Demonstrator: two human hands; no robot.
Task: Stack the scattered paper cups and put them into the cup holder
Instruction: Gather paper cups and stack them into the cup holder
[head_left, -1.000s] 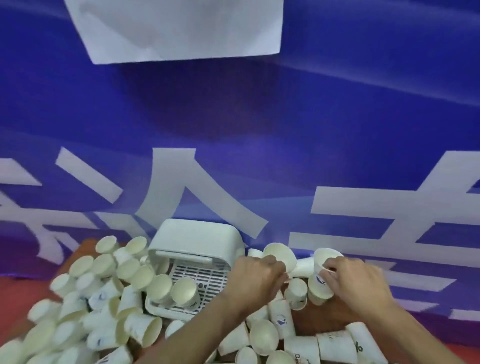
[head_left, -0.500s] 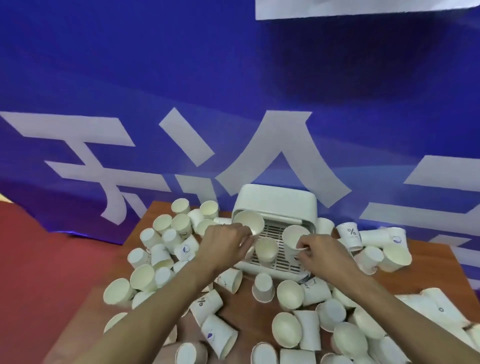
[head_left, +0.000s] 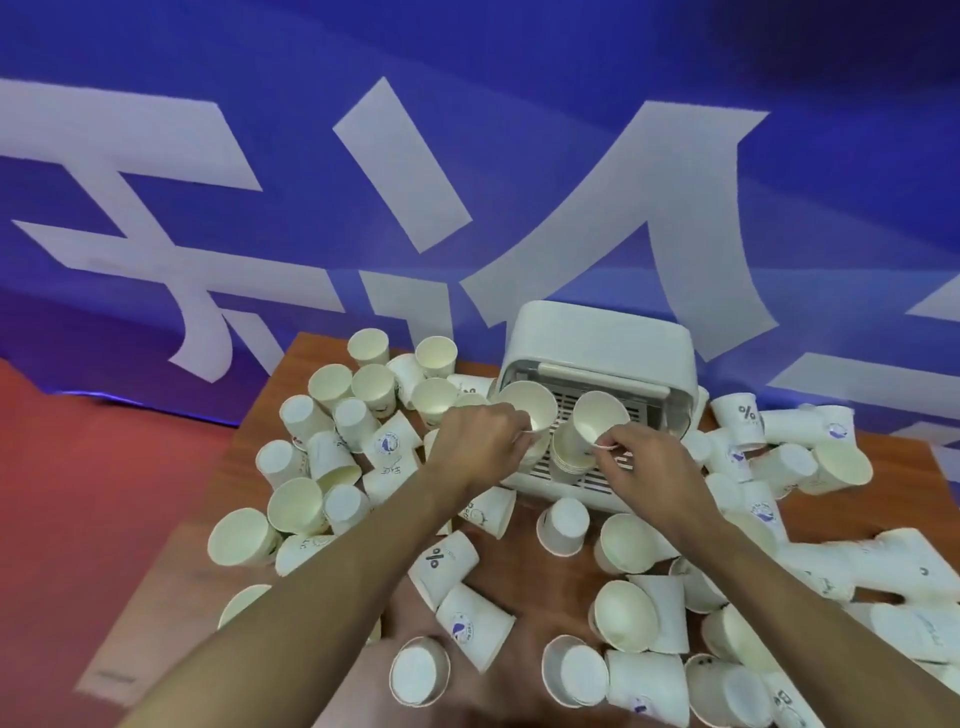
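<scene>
Head view. My left hand (head_left: 483, 441) grasps the left cup (head_left: 527, 408), fingers curled at its near rim, mouth tipped toward me. My right hand (head_left: 644, 467) pinches the near rim of the right cup (head_left: 597, 421) between thumb and fingertip. That cup sits tilted on top of a short nested stack (head_left: 569, 460). The left cup is at 9 o'clock of the right one, close beside it; I cannot tell whether they touch.

The stack rests on the slotted tray at the front of the white cup holder (head_left: 602, 338). Taking the brown table (head_left: 530, 577) as the dial, with 12 at the far edge, the holder stands at about 1 o'clock, hard against the far edge.

Loose cups (head_left: 447, 566) lie all around: a dense cluster from 8 to 11 o'clock, some upright, some on their sides, another spread from 2 through 5 o'clock, and several at 6 between my forearms. Some carry a percent mark, others a small blue logo.

Past 12 o'clock hangs a blue banner (head_left: 467, 104) with large white characters. Red floor (head_left: 78, 493) shows beyond 9 o'clock.
</scene>
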